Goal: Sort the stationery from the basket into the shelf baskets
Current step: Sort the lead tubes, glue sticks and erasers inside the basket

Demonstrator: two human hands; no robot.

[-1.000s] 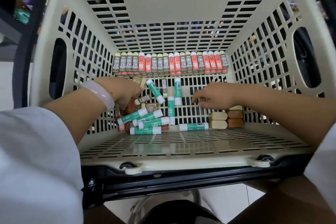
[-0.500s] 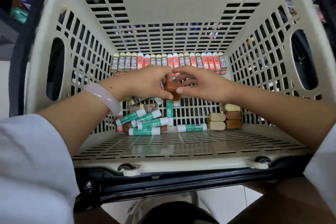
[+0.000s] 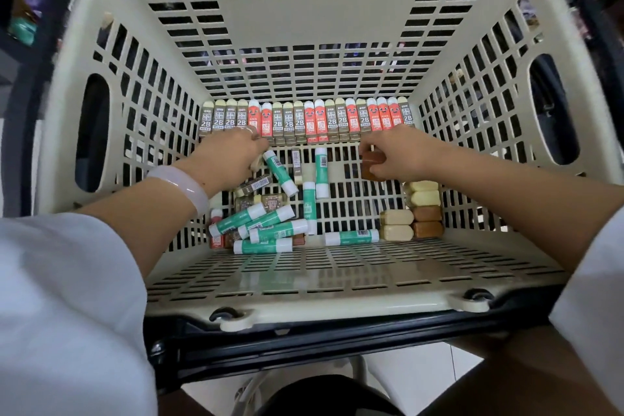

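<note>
A cream slotted basket (image 3: 101, 54) is seen from above, with both hands reached into it. Along its far wall a row of boxes (image 3: 305, 120) is stood upright side by side, some grey-brown and marked 2B, others orange-red.

On the basket floor, left of centre, a heap of green-and-white glue sticks (image 3: 266, 230) is piled crosswise over a few small brown boxes and an orange one. Two more sticks are laid lengthwise nearer the middle, another is tilted just beside the left hand, and one lies flat alone by the near edge. At the right side of the floor a block of erasers (image 3: 413, 213) is stacked neatly, cream ones and brown ones touching each other.

The left hand (image 3: 233, 155), with a pale bangle (image 3: 182, 184) at the wrist, is lowered over the top of the heap with its fingers curled downward at the foot of the box row; whether anything is gripped cannot be told, since the fingertips are hidden. The right hand (image 3: 395, 155) is closed round a brown eraser (image 3: 371, 164), which is held above the floor, between the box row and the eraser block. White sleeves (image 3: 60, 297) are seen on both arms.
</note>
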